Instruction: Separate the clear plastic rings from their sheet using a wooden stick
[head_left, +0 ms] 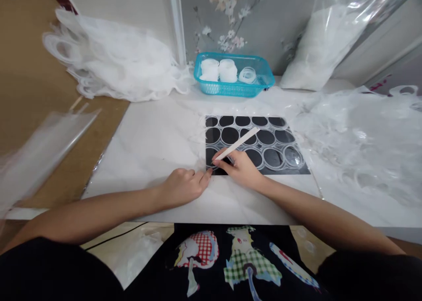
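Note:
On the white tabletop lies a black sheet [253, 159] covered with rows of round, clear plastic rings [273, 158] joined together. My right hand [242, 167] pinches a slim, flat white stick-like tool [242, 140]. Its lower end is at a ring in the sheet's near left corner, and its upper end slants up to the right. Whether that lower end has a blade is too small to tell. My left hand [184, 185] rests on the table with the index finger stretched to the same corner, the other fingers loosely curled and holding nothing.
Behind the sheet stands a blue plastic basket [231, 92] with stacks of white rings. Piles of translucent ring-holed sheets lie at the back left [115, 56] and right [365, 133]. A clear bag [323, 45] of white material leans at the back right.

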A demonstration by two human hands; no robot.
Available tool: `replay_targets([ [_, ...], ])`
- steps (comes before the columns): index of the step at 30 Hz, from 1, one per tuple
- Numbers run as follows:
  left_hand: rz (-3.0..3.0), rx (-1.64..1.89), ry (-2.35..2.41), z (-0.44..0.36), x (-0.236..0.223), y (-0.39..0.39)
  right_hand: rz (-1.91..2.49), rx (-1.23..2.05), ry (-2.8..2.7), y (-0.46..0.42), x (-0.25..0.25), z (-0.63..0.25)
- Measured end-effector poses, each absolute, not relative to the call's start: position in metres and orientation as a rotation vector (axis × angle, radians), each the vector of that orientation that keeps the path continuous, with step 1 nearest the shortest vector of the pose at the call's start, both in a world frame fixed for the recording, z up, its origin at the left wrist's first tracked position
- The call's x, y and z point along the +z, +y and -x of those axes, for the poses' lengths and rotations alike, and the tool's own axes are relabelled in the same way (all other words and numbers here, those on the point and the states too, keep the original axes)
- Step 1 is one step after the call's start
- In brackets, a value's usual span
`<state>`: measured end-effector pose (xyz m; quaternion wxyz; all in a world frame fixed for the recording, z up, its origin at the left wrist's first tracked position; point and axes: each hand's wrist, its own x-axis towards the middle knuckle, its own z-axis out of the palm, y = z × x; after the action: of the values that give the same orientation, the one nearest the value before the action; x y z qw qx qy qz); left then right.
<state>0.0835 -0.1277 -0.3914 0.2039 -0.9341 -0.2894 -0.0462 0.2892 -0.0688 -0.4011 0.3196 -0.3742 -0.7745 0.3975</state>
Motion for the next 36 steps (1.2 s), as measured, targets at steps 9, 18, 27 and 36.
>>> replay_targets([
  [9, 2.618, -0.191, -0.877, -0.084, -0.397, -0.130, 0.975, 0.997, -2.094, -0.071, -0.401, -0.288],
  [18, 2.711, -0.205, -1.023, -0.087, -0.400, -0.128, 0.844, 0.655, -2.372, -0.076, -0.406, -0.296],
  [27, 2.850, -0.202, -1.331, -0.093, -0.397, -0.124, 0.941, 0.093, -2.524, -0.042, -0.389, -0.293],
  [36, 2.733, -0.407, -1.045, -0.088, -0.391, -0.125, 1.095, 0.641, -1.538, -0.002, -0.369, -0.340],
])
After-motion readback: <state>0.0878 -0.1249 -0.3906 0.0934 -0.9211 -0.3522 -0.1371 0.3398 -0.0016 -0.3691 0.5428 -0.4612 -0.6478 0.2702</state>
